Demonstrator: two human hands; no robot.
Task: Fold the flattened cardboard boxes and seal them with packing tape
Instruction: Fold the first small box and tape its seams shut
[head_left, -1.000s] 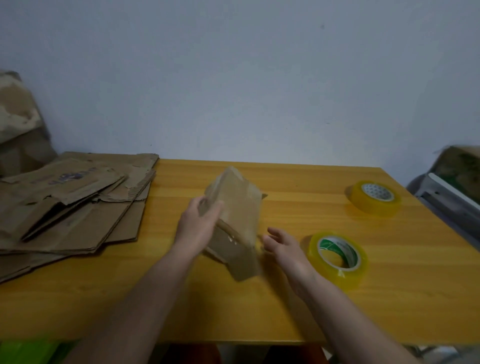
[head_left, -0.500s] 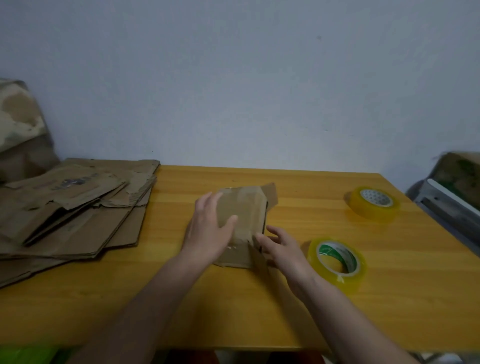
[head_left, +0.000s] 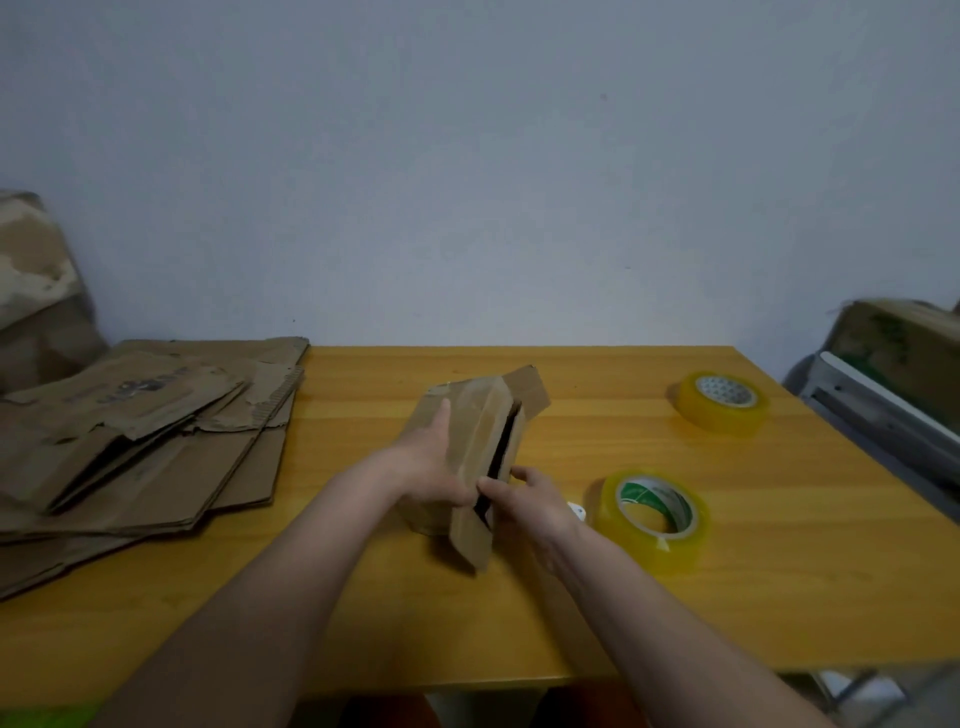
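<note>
A small brown cardboard box (head_left: 480, 423) stands partly opened in the middle of the wooden table (head_left: 727, 597), a dark gap showing along its right side and flaps sticking out at both ends. My left hand (head_left: 428, 462) grips its left face, fingers lying up the panel and thumb at the near edge. My right hand (head_left: 530, 499) holds the box's near right edge by the gap. A roll of clear yellowish packing tape (head_left: 652, 519) lies flat just right of my right hand. A second tape roll (head_left: 723, 401) lies farther back right.
A stack of flattened cardboard boxes (head_left: 135, 441) covers the table's left end. More cardboard (head_left: 36, 291) leans at the far left by the wall. A box on a grey frame (head_left: 893, 374) stands off the table's right edge.
The box, pressed flat on the table half a second ago, is now raised and opened into a sleeve with a gap. Both hands have shifted onto its near end.
</note>
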